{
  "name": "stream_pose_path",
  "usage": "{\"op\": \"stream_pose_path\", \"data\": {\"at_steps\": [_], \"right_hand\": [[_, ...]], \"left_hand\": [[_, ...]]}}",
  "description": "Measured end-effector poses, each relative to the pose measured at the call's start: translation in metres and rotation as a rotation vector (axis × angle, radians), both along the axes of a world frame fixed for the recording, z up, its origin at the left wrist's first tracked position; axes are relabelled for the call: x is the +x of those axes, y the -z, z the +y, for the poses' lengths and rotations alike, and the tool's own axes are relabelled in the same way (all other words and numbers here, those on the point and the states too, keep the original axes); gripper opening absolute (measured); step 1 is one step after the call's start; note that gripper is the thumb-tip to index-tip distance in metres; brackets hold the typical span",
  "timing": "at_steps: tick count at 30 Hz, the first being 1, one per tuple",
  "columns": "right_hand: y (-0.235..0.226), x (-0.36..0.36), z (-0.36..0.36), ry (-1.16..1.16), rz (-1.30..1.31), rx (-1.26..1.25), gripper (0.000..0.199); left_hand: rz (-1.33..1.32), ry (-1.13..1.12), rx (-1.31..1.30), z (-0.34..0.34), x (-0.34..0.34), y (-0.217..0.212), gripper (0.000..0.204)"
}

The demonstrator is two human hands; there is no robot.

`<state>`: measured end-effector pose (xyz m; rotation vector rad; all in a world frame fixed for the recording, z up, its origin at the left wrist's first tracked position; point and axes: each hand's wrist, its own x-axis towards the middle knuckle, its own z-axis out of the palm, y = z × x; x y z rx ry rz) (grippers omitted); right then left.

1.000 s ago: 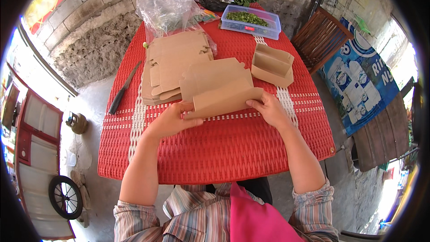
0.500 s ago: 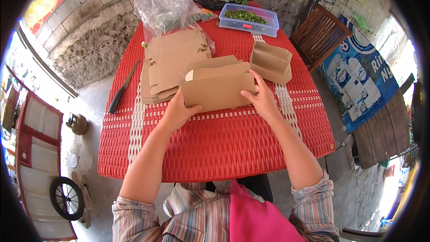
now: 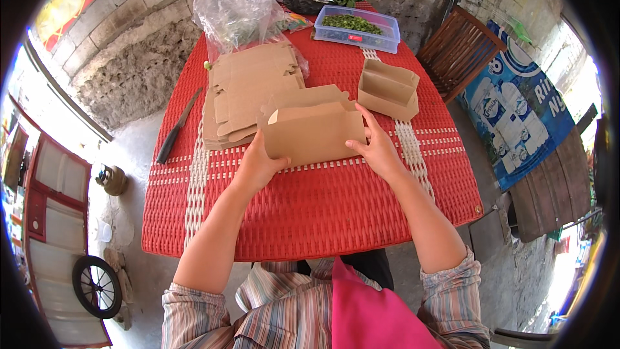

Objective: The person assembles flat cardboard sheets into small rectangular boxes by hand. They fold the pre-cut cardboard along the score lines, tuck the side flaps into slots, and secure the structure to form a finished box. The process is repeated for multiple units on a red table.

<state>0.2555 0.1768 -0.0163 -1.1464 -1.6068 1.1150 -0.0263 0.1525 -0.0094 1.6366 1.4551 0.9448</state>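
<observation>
A brown cardboard box (image 3: 316,136), partly folded into shape, is held between my two hands over the near middle of the table. My left hand (image 3: 256,165) grips its left end, thumb on the front wall. My right hand (image 3: 380,148) grips the right end, its thumb on the front wall and its fingers at the upper right corner. The far panel of the box stands up behind the front wall. To its left lies a stack of flat cardboard blanks (image 3: 255,84). A folded open-topped cardboard box (image 3: 403,108) stands at the right.
The red woven table (image 3: 323,220) carries a knife (image 3: 171,139) at left, a clear plastic bag (image 3: 236,16) and a blue-tinted tub (image 3: 381,40) of chopped greens (image 3: 352,23) at the back. A dark bag (image 3: 310,1) lies beside them. A wooden chair (image 3: 460,52) stands at the far right.
The long top flap has moved back from the front wall, showing more of the far panel. Both hands keep hold of the box with only slight shifts.
</observation>
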Motion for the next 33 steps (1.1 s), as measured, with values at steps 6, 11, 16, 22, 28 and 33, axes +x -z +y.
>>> {"op": "stream_pose_path", "data": {"at_steps": [6, 11, 16, 22, 28, 33], "right_hand": [[0.003, 0.002, -0.003, 0.023, -0.162, -0.015, 0.081], [0.006, 0.000, -0.004, 0.118, -0.389, 0.055, 0.081], [-0.001, -0.007, -0.015, 0.191, -0.725, 0.538, 0.063], [0.003, -0.015, -0.026, -0.260, -0.712, 0.788, 0.035], [-0.002, -0.025, -0.040, -0.295, -0.831, 0.881, 0.037], [-0.006, -0.028, -0.041, -0.296, -0.886, 0.857, 0.038]], "left_hand": [[0.156, 0.014, 0.004, -0.008, 0.000, 0.002, 0.076], [0.294, -0.093, -0.181, -0.018, 0.013, -0.018, 0.086], [0.418, -0.135, -0.182, -0.027, 0.019, -0.024, 0.102], [0.781, -0.210, 0.138, -0.037, 0.028, -0.034, 0.104], [0.773, 0.179, 0.430, -0.044, 0.032, -0.019, 0.044], [1.006, 0.251, 0.496, -0.056, 0.043, -0.007, 0.031]]}}
